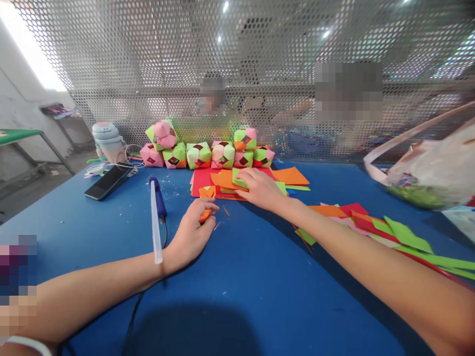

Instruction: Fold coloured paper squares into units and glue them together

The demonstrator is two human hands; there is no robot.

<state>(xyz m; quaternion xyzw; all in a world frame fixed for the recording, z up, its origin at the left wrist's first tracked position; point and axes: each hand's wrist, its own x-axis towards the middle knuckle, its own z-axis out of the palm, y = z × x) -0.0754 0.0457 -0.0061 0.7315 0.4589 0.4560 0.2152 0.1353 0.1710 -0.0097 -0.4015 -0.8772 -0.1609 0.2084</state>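
Note:
My left hand (193, 228) rests on the blue table with its fingers curled round an orange folded paper piece (205, 215), which is partly hidden under the fingers. My right hand (258, 187) reaches over the pile of coloured paper, fingers pressed on a green paper (239, 179). Beneath lie red sheets (200, 179) and orange sheets (222, 179). Another small orange folded piece (207, 191) lies at the near edge of the pile, just beyond my left hand.
Folded paper balls (198, 155) line the back. At left are a phone (107, 182), a bottle (107, 141) and a blue glue gun (158, 198) with a long glue stick. Paper strips (371, 225) and a bag (438, 163) lie right. Perforated metal screen (166, 64) stands behind; people show through it.

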